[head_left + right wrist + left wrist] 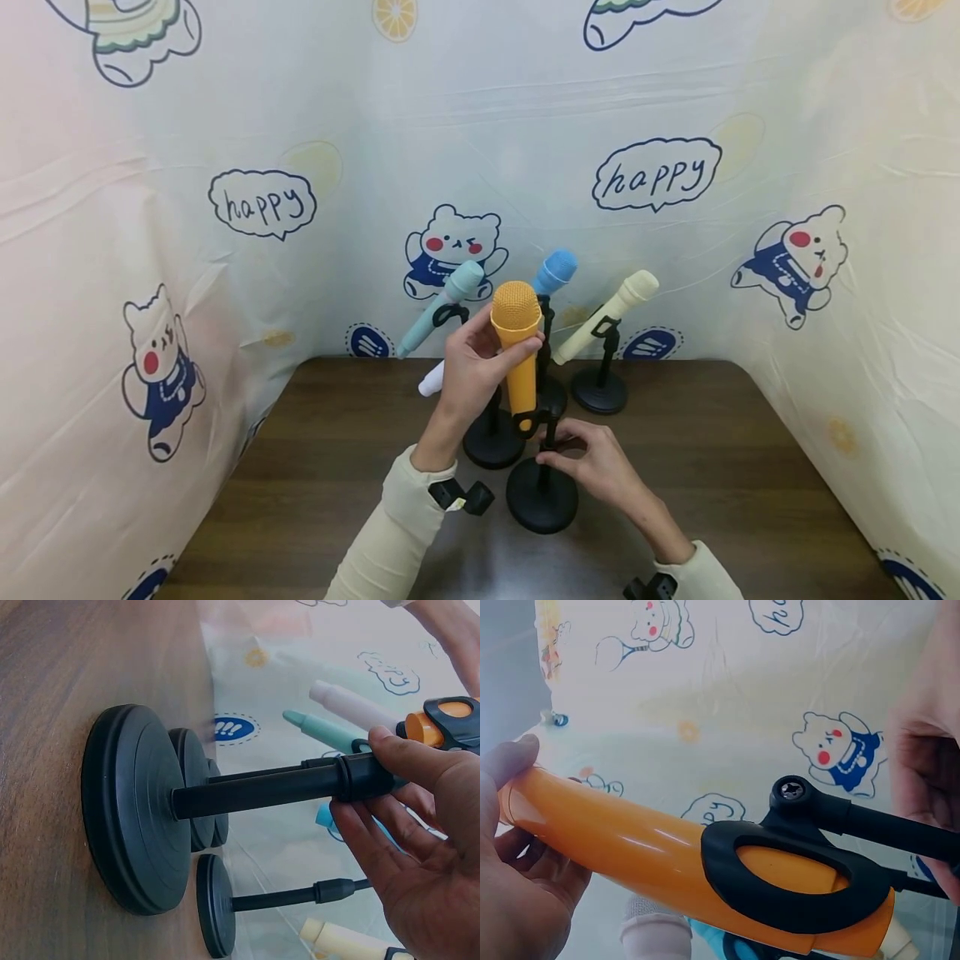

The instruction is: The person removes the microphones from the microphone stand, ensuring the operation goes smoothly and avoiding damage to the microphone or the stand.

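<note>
An orange microphone [521, 367] sits in the clip of a black desk stand, its mesh head tilted up and toward me. My left hand [474, 367] pinches it just below the head, thumb on one side and fingers on the other. In the left wrist view the black oval clip [799, 877] goes round the lower end of the handle. With thumb and fingers my right hand [596, 462] grips the stand's upright [262, 791] near its collar. The stand's round base [542, 498] appears to rest on the wooden table.
Behind stand a mint microphone [442, 308], a blue microphone [555, 272] and a cream microphone [606, 317] on black stands. A white microphone [431, 380] is mostly hidden by my left hand. Printed cloth [525, 108] surrounds the brown table [315, 483].
</note>
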A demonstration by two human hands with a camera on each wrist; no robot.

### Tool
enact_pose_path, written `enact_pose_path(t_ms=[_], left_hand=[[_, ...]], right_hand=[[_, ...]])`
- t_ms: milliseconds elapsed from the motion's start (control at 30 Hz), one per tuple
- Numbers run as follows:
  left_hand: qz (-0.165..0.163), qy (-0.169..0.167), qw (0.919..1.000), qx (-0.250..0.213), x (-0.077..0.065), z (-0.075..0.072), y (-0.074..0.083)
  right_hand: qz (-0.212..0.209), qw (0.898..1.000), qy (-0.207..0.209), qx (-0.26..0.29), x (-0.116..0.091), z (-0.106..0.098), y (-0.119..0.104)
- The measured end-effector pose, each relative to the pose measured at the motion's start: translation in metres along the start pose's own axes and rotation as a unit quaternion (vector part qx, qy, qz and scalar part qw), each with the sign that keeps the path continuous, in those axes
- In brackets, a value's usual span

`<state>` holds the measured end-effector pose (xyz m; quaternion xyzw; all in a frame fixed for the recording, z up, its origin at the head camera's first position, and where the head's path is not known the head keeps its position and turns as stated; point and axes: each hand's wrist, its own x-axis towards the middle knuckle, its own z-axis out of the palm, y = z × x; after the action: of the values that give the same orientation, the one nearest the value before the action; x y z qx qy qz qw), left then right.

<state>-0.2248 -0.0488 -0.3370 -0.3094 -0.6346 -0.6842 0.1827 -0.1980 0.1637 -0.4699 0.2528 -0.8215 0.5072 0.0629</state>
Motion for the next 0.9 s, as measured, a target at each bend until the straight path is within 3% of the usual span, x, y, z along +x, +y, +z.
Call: enact_pose_path(t_ms=[200, 500, 900], left_hand=[[0.015, 0.008, 0.9999, -0.002, 0.005, 0.0, 0.002], [0.011, 0.03, 0.9994, -0.007, 0.009, 0.003, 0.009], [0.016, 0.066, 0.9962, -0.053, 0.016, 0.002, 0.014]], right_hand=[[0.006, 1.0, -0.005, 0.001, 0.002, -0.001, -0.003], [0.013, 1.0, -0.004, 0.001, -0.001, 0.0, -0.001], [0.006, 1.0, 0.003, 0.003, -0.001, -0.001, 0.0]])
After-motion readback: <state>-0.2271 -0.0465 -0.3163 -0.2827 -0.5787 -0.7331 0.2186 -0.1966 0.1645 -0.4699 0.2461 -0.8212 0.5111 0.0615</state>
